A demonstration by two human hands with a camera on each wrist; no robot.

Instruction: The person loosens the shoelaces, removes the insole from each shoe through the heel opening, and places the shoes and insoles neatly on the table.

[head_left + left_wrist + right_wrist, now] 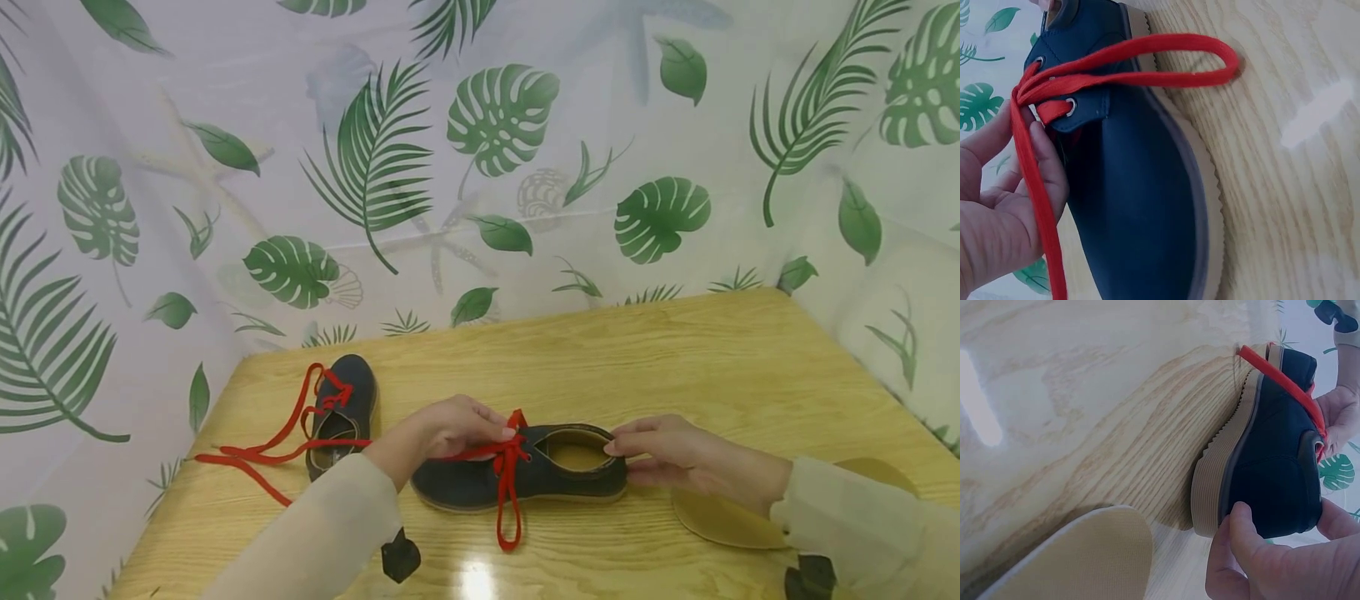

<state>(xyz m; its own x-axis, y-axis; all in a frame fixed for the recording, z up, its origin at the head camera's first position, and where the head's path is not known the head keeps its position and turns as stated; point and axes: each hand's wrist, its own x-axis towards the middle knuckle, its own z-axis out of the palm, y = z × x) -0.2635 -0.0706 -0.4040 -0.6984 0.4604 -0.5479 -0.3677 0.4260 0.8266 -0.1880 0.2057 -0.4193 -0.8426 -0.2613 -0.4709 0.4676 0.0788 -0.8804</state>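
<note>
A dark blue shoe (453, 493) lies sole down on the table, toe to the left. Its red shoelace (1166, 78) is tied at the eyelets, with a loop hanging over the near side and a long end running left. My left hand (453, 427) pinches the lace close to the knot; part of the grip is hidden behind the lace. At the heel, my right hand (693, 458) grips the shoe between thumb and fingers. The right wrist view shows the thumb (1244, 528) on the heel's side, just above the ridged pale sole (1210, 494).
Another dark blue shoe (362, 383) with loose red laces (262, 456) stands at the table's left, toe away. A tan insole (720, 521) lies under my right forearm. A leaf-patterned cloth (570, 275) hangs behind the wooden table (675, 350).
</note>
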